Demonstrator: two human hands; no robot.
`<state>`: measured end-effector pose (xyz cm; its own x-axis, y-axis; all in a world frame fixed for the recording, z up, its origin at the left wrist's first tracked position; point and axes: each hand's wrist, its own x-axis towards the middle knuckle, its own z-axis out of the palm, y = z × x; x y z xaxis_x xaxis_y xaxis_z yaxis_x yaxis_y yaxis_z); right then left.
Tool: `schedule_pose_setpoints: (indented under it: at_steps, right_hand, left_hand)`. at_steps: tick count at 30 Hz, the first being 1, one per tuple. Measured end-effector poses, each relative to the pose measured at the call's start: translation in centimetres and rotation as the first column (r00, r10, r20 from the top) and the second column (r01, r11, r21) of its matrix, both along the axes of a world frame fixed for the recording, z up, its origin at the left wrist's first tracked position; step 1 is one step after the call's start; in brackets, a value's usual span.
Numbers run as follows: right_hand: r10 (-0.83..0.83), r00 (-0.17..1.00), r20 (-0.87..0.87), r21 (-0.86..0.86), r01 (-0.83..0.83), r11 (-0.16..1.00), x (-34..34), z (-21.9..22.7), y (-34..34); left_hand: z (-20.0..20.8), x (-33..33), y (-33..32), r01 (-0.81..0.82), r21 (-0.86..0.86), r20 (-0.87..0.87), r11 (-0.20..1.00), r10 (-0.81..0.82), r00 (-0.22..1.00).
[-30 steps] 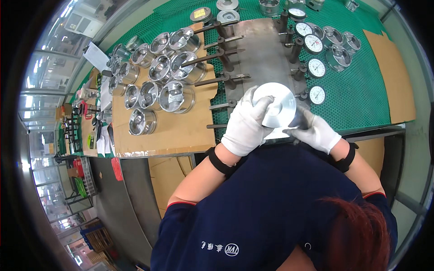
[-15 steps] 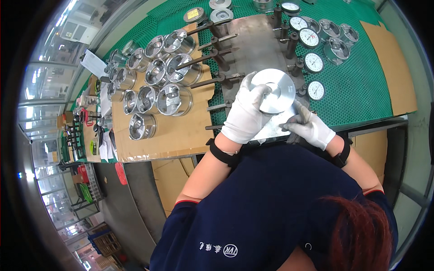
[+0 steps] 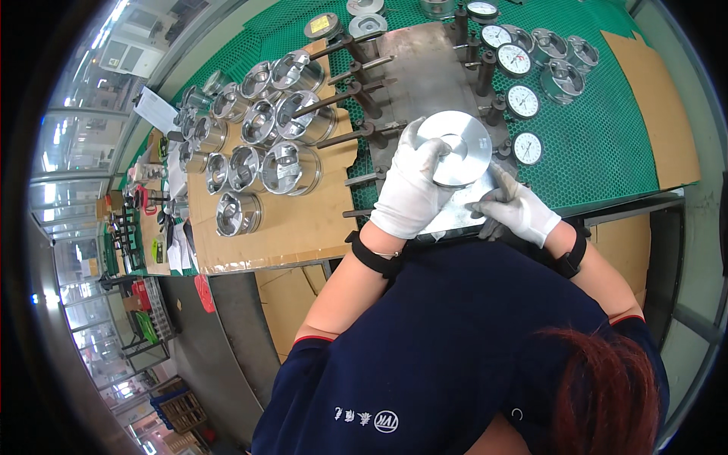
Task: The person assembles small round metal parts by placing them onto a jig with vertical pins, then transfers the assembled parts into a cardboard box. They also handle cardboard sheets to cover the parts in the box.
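Observation:
My left hand [image 3: 409, 189], in a white glove, grips a silvery metal piston [image 3: 472, 152] at its left side, with the thumb laid across its round, flat face. That face is turned up toward me above the near end of a grey metal plate [image 3: 421, 72]. My right hand [image 3: 523, 216], gloved in white with darkened fingertips, is just below and right of the piston. Its index finger reaches up close to the piston's rim; whether it touches cannot be told. The other fingers curl in toward the thumb, and what they hold, if anything, is hidden.
Several pistons [image 3: 290, 168] stand on cardboard [image 3: 303, 220] to the left. Dial gauges [image 3: 523, 101] on dark stands line the plate's right edge, with rods along its left. More pistons [image 3: 563, 81] stand on the green mat [image 3: 607, 152] at far right, beside another cardboard sheet [image 3: 652, 114].
The piston and my left hand have shifted slightly up and to the left. My right hand's fingers have curled a little more, and the whole view has moved slightly.

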<state>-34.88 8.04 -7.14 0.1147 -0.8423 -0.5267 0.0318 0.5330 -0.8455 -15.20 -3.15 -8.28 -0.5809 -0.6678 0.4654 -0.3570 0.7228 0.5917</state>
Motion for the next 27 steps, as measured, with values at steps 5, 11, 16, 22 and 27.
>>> schedule_pose_setpoints:
  at_steps: [5, 11, 16, 22, 27]
  right_hand:
    - [0.034, 0.999, -0.042, 0.021, -0.033, 0.999, -0.2, 0.0, -0.3]
    - [0.04, 0.981, -0.188, -0.26, -0.089, 0.961, -0.9, 0.7, 0.7]
    - [-0.262, 0.965, 0.021, -0.493, 0.238, 0.837, -5.7, 2.6, 2.0]
    - [-0.691, 0.717, 0.095, -0.317, 0.68, 0.661, -17.9, -0.4, 4.1]
    - [-0.815, 0.534, -0.225, -0.159, 0.805, 0.571, -31.2, -4.0, 1.9]
  left_hand:
    - [0.0, 0.1, 0.2, -0.031, 0.009, 0.031, 0.999, 0.031, 0.999]
    - [4.0, 0.4, 1.2, -0.03, 0.138, 0.066, 0.99, 0.021, 0.998]
    - [10.3, -1.7, 4.3, 0.473, 0.705, -0.461, 0.529, -0.165, 0.872]
    - [10.5, 0.2, -0.1, -0.018, 0.439, -0.424, 0.898, 0.225, 0.877]
    - [5.9, 11.3, -4.1, -0.644, 0.339, -0.016, 0.686, 0.689, 0.725]
